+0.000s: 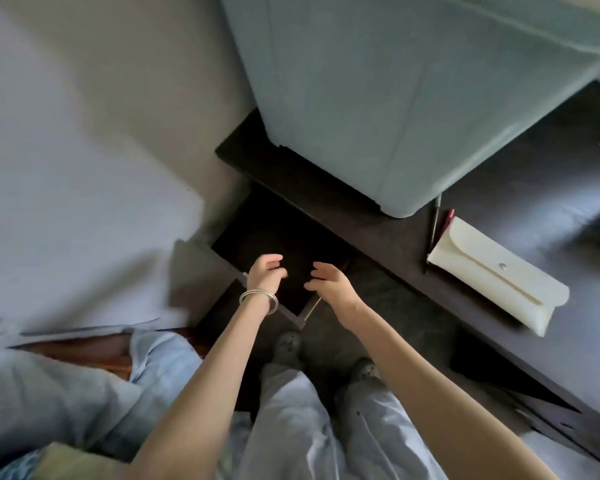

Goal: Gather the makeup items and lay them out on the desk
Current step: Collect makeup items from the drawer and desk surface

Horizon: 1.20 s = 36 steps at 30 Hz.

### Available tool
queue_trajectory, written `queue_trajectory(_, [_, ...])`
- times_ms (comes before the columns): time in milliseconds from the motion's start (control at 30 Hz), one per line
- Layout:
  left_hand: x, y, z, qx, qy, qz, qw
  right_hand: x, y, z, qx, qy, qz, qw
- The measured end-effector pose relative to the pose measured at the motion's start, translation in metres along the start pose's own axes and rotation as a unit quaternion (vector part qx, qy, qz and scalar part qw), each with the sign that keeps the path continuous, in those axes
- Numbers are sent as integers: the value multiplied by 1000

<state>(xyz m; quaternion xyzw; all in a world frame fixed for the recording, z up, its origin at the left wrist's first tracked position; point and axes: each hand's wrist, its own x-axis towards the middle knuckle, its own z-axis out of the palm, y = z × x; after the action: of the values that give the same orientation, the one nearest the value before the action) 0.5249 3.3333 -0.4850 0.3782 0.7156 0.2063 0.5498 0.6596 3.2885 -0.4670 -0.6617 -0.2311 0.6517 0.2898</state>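
Note:
Both of my hands hang over a pulled-out dark drawer (257, 233) under the desk. My left hand (265, 273), with silver bangles on the wrist, has loosely curled fingers and holds nothing. My right hand (329, 280) is beside it, fingers relaxed and empty. The drawer's inside is black and I cannot make out any contents. On the dark desk (520, 188) to the right lies a white snap-flap pouch (496, 275). A thin silver pen (436, 220) and a red-tipped stick (448, 219) lie just behind the pouch.
A large pale blue-grey box (395, 98) stands on the desk's far left end, above the drawer. A bed with light sheets (66, 202) fills the left. My legs and slippers are below, on a dark floor.

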Motion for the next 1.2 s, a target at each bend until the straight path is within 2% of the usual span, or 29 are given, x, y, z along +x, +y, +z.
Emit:
queue_trajectory(133, [13, -29, -56, 9, -31, 44, 999, 16, 6, 58, -12, 11, -9, 1000])
queue_trajectory(233, [29, -63, -86, 55, -68, 61, 994, 26, 26, 94, -28, 19, 22, 999])
queue_trajectory(433, [56, -102, -109, 72, -154, -32, 985, 47, 62, 131, 9, 49, 116, 992])
queue_trajectory(600, [72, -101, -101, 54, -209, -54, 975, 53, 77, 140, 26, 62, 129, 989])
queue_trajectory(800, [83, -99, -94, 0, -228, -40, 973, 57, 84, 147, 83, 83, 136, 984])
queue_trajectory(1033, [98, -72, -62, 38, -234, -16, 971, 82, 59, 124, 142, 118, 104, 977])
queue_trajectory(1200, [121, -38, -33, 67, -239, -5, 969, 108, 31, 93, 123, 142, 87, 978])
